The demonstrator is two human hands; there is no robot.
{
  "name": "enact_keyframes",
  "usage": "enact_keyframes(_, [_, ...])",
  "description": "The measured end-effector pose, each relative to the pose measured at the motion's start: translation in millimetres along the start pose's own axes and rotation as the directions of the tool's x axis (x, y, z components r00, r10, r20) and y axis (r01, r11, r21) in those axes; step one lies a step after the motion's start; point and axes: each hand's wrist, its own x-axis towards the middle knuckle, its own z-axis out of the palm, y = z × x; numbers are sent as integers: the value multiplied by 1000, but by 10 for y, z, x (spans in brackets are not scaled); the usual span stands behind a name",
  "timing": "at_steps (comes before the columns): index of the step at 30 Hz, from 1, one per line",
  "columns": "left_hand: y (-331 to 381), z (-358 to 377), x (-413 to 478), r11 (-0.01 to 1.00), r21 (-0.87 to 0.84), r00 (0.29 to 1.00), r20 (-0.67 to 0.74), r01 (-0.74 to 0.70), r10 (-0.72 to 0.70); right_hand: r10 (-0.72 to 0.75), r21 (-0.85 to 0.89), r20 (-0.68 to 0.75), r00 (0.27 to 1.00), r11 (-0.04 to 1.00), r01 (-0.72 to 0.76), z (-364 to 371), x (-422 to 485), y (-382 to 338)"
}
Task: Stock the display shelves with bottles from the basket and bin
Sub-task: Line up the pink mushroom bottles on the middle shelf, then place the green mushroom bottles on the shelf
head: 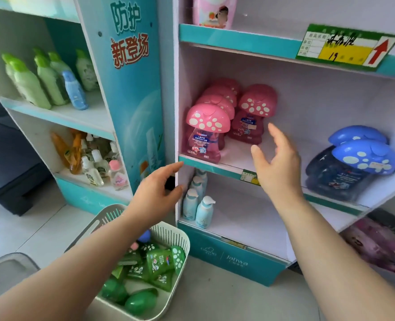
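Fingers (277, 135) spread, empty, on left hand (157, 191) and right hand (277, 167); right one's beside the pink bottles (205, 133), sloppy swipe could topple them.

On the middle shelf (229, 169), a row of bottles (205, 133) runs front to back at 10 o'clock, a lone bottle (252, 114) just beside it. A pair of bottles (354, 163) (one behind the other) sits at 3 o'clock. On the floor (215, 297), the basket (182, 242) lies at 7 o'clock and the bin (383, 216) at 4 o'clock.
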Motion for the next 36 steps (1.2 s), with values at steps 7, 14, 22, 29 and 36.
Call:
enact_keyframes(7, [-1017, -309, -521, 955, 288, 991, 91, 65, -95, -254, 24, 326, 911, 965, 261, 663, -1085, -131])
enact_keyframes(14, [-2243, -320, -1070, 886, 329, 922, 97, 326, -375, -135, -41, 738, 662, 969, 243, 1740, -1871, 146])
enact_keyframes(22, [-3063, 127, -1303, 875, 321, 880, 190, 363, -435, 100, -215, 917, 387, 939, 268, 2697, -2299, 683])
enact_keyframes(29, [-3346, 413, -1325, 910, 241, 921, 118, 336, -371, 288, -363, 930, 229, 817, 448, 3460, -2504, 1240])
enact_keyframes(36, [-3435, 498, -1278, 914, 179, 919, 86, 365, -384, 314, -360, 929, 195, 648, 671, 3651, -2533, 1333])
